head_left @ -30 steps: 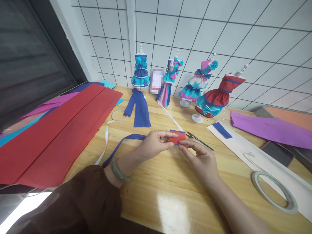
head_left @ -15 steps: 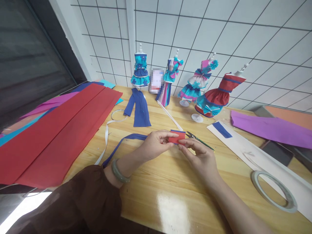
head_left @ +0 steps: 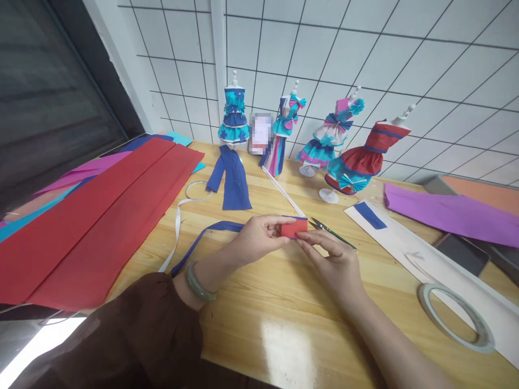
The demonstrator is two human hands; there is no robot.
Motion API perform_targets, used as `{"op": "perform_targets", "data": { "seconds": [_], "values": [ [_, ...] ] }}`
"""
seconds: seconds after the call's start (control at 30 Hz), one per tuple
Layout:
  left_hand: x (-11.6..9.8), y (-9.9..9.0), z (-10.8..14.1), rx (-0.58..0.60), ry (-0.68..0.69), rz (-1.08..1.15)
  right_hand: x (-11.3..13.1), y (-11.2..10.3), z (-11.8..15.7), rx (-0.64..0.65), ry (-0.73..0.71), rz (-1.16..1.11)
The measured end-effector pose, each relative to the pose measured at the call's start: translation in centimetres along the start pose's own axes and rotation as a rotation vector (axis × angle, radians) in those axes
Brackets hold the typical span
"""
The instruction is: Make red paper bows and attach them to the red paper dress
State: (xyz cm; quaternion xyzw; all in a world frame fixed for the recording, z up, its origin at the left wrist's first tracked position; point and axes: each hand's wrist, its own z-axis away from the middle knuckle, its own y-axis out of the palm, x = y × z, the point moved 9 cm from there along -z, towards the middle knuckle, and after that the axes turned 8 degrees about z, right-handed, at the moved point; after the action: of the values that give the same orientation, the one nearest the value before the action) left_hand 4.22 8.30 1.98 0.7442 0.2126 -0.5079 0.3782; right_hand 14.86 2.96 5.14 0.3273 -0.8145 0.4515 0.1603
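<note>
Head view: left index finger shifts up on the red piece (head_left: 292, 231)

Half a second ago the left hand (head_left: 259, 236) had its index finger across the face of the red piece; now that finger lies near the blue edge (head_left: 301, 218) at the top, baring more red. Its fingers are clamped on the left end, thumb below. The right hand (head_left: 337, 263) has barely moved, its fingers pinched on the lower right corner. The red piece sits between both hands, over the counter (head_left: 251, 308), near the scissors (head_left: 334, 236). The blue strip (head_left: 221, 225) and tape (head_left: 425, 302) lie as before. This reads as a small change of grip, not a new step, and the hold looks steady
</note>
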Motion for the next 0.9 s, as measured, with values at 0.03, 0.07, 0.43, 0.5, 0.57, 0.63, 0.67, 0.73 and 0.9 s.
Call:
{"op": "perform_targets", "data": {
  "seconds": [0.03,0.07,0.43,0.5,0.57,0.63,0.67,0.73,0.9],
  "values": [
    [0.0,0.0,0.0,0.001,-0.001,0.006,0.0,0.0,0.0,-0.002,-0.007,0.0],
    [0.1,0.0,0.0,-0.003,-0.005,0.005,0.1,0.1,0.0,-0.002,-0.013,-0.003],
    [-1.1,-0.4,0.3,-0.064,0.101,-0.329,-0.8,-0.4,0.2,-0.016,0.076,0.018],
    [-2.5,-0.4,0.6,-0.105,0.23,-0.509,-0.9,-0.5,0.2,-0.023,0.102,0.017],
    [-3.6,0.0,0.9,-0.132,0.344,-0.681,-0.9,-0.6,0.2,-0.028,0.114,0.013],
    [-4.2,0.5,1.2,-0.131,0.414,-0.814,-0.7,-0.6,0.1,-0.029,0.107,0.012],
    [-4.3,0.8,1.3,-0.125,0.439,-0.86,-0.6,-0.6,0.1,-0.029,0.098,0.013],
    [-4.4,1.2,1.4,-0.116,0.477,-0.925,-0.3,-0.5,0.0,-0.028,0.069,0.014],
    [-4.3,1.2,1.5,-0.113,0.516,-0.978,0.0,-0.2,0.1,-0.017,0.02,-0.004]
  ]
}}
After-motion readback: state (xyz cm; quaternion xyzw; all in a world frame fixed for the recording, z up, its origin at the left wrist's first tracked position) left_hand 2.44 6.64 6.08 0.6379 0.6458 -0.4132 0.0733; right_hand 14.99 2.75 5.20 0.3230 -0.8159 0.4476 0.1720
